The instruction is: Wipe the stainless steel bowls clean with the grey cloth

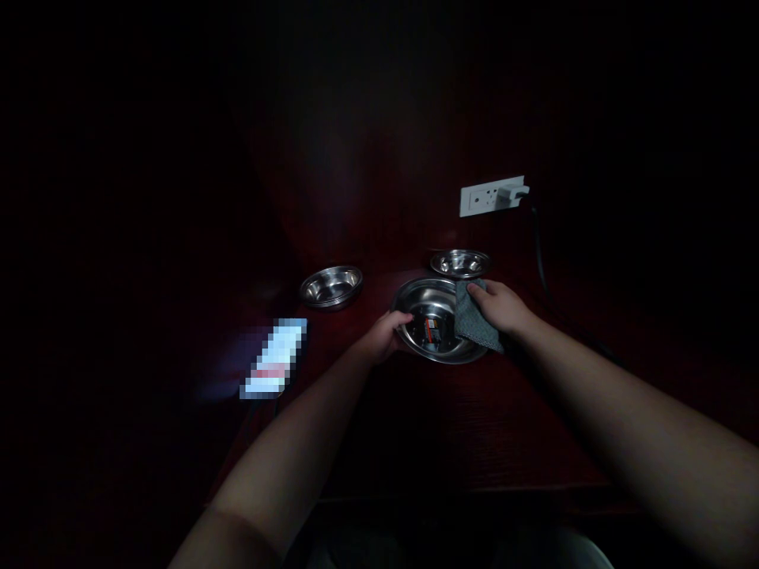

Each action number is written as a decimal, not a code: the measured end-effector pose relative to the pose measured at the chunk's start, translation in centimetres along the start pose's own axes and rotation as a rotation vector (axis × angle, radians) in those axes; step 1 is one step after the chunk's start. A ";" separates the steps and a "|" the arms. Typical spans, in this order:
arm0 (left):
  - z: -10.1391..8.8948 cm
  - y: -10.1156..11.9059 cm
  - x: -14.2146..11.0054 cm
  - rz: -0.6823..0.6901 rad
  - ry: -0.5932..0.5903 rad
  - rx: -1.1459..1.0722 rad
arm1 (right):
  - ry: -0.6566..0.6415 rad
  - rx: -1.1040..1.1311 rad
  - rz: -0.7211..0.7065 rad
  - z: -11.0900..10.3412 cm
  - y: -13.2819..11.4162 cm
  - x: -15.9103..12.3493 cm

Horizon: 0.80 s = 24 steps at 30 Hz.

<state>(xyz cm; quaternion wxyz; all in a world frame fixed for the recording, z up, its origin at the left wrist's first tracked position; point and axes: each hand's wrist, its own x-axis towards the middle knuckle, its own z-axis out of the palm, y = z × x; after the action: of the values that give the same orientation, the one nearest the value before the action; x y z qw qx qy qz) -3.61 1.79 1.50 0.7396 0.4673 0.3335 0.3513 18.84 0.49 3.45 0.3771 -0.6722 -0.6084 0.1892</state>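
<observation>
Dark red glossy tabletop [409,442], dim light. Wide round shiny steel bowl [439,304] between my hands, tilted or flat unclear — circular, no long axis. Left hand [383,336] nearer: fingers clamped on its left rim, thumb inside. Right hand [501,307]: fingers pinched on a grey woven cloth [477,324] overlapping the bowl's right side — contact there, cannot tell.

I seem to be looking into a dark room, probably in a home: a reddish bench [415,442] below the left hand [384,336], a metal bowl [332,291] beyond it, a wall socket [477,200] beyond the right hand [499,305].
</observation>
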 end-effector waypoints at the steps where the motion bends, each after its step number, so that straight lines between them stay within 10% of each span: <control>1: 0.0 0.0 0.0 -0.004 0.002 0.005 | 0.002 0.000 -0.010 0.0 0.0 0.0; 24: 0.4 -0.3 0.3 0.003 -0.003 0.012 | -0.163 0.031 0.010 1.1 1.6 0.9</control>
<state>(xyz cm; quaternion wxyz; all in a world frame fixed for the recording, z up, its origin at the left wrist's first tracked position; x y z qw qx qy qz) -3.05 1.75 1.33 0.7368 0.4727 0.3337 0.3497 19.32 1.65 1.72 0.3357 -0.6519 -0.6306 0.2545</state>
